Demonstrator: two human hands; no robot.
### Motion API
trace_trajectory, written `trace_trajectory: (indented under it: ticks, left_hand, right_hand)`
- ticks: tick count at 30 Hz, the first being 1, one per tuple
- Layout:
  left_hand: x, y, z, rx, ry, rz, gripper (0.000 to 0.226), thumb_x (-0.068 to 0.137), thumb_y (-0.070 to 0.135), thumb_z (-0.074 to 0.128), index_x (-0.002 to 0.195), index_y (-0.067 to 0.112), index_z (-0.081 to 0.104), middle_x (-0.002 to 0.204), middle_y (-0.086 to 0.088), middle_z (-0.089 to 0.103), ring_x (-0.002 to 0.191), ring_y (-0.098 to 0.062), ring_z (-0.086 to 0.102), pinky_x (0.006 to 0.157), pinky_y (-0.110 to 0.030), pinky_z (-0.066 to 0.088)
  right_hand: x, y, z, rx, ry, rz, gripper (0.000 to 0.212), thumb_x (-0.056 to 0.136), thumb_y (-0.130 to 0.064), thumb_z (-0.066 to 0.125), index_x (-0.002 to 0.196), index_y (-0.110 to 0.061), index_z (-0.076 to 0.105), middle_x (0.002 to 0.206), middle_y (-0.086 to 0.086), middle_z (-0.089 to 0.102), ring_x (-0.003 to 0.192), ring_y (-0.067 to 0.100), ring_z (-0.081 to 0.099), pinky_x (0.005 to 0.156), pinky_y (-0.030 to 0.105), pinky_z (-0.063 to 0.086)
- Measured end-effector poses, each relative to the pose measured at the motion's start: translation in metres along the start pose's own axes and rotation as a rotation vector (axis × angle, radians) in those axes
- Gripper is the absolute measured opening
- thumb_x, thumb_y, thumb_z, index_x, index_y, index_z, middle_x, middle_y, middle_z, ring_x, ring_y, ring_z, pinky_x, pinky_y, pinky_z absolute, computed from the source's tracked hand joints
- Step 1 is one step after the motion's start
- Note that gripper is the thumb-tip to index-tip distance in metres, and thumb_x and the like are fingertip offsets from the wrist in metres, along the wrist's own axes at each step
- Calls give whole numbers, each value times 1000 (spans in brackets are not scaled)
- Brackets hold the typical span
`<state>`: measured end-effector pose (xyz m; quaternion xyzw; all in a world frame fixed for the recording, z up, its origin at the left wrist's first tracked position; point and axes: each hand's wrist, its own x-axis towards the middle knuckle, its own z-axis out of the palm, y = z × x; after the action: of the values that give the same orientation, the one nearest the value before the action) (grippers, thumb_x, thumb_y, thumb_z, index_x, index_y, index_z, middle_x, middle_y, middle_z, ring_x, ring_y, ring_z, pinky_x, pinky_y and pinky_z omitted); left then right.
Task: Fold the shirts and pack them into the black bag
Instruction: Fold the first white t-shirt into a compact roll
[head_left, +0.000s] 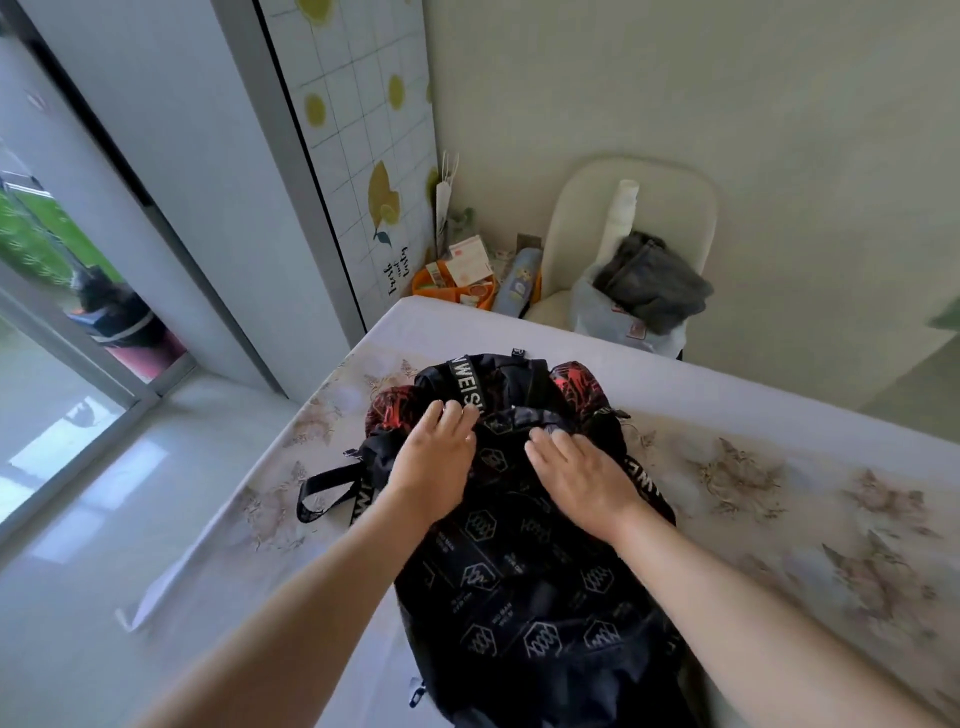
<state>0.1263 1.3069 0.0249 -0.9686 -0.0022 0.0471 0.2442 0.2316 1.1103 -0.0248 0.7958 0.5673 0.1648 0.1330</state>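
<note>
On my feed the bag is a black backpack printed all over with pale hexagon logos and small lettering. It lies flat on the bench, its length running from the near edge away from me, over a pale cloth with a brown flower pattern. A black strap with white block letters crosses its far end, and a second lettered strap loops out onto the bench on the left. Red-and-black patterned fabric bulges at both far corners of the bag. I cannot tell whether it is a shirt or part of the bag.

Both of my hands are palm down on the far third of the bag, side by side and a little apart. The left hand has its fingers nearly straight, with the tips touching the lettered strap where the top panel folds. The right hand lies flat with its fingers spread and the tips on the rumpled top edge. Neither hand is closed round anything; both press on the fabric.

Beyond the bench stands a cream chair with grey cloth piled on its seat.
</note>
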Motion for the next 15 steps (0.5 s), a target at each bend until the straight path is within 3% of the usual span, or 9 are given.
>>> trace_trajectory:
  ticks: [3, 5, 7, 9, 10, 12, 13, 15]
  left_hand:
    - [13, -27, 4, -242, 27, 22, 29, 97, 28, 48, 117, 25, 68, 123, 1, 52, 112, -24, 41, 94, -34, 43]
    - [19, -51, 8, -458, -10, 51, 27, 99, 28, 51, 119, 29, 68, 116, 6, 64, 110, -21, 51, 90, -31, 46]
    - [22, -72, 3, -721, 41, 46, 22, 96, 24, 60, 113, 30, 72, 109, 9, 71, 103, -16, 61, 89, -17, 43]
    - [25, -91, -4, -851, 24, -15, 18, 93, 24, 66, 107, 30, 74, 104, 13, 70, 93, -7, 58, 78, -4, 35]
    - [27, -99, -6, -874, -75, -40, 16, 93, 25, 66, 105, 33, 73, 104, 14, 68, 93, -6, 57, 76, -5, 35]
    - [33, -107, -7, -898, -324, -37, 16, 93, 26, 64, 99, 40, 67, 104, 11, 65, 97, -11, 58, 84, -18, 43]
    - [36, -106, -5, -899, -385, -38, 16, 94, 24, 62, 97, 39, 65, 104, 9, 65, 99, -15, 59, 88, -28, 46]
    - [42, -97, 0, -912, -345, -100, 22, 93, 15, 54, 101, 32, 66, 107, 5, 64, 101, -19, 58, 90, -35, 46]
  right_hand:
    - [-14, -6, 8, 123, -260, 132, 104, 85, -67, 53, 153, 4, 21, 156, 23, 26, 131, 38, 36, 105, 46, 41]
    - [-16, -1, 2, 149, -410, 191, 112, 82, -67, 59, 157, -3, 6, 162, 20, 13, 142, 39, 23, 111, 48, 34]
    - [-8, 6, -6, 272, -388, 270, 86, 86, -38, 68, 153, -8, 24, 156, 14, 31, 143, 32, 32, 111, 43, 35]
    - [4, 22, -15, 442, -241, 401, 41, 85, -23, 63, 125, -18, 55, 121, 5, 64, 115, 27, 60, 92, 37, 45]
    - [11, 33, -21, 535, -184, 495, 26, 81, -21, 59, 107, -22, 62, 99, 3, 69, 97, 29, 66, 78, 34, 47]
    - [27, 59, -34, 690, -173, 650, 11, 74, -16, 57, 78, -25, 61, 77, 3, 64, 78, 32, 61, 65, 31, 39]
    - [36, 71, -38, 720, -212, 679, 13, 74, -13, 56, 68, -25, 56, 74, 2, 60, 76, 32, 57, 65, 31, 36]
    - [49, 81, -42, 693, -309, 699, 17, 76, -13, 53, 63, -24, 51, 73, 1, 55, 78, 32, 53, 70, 33, 35]
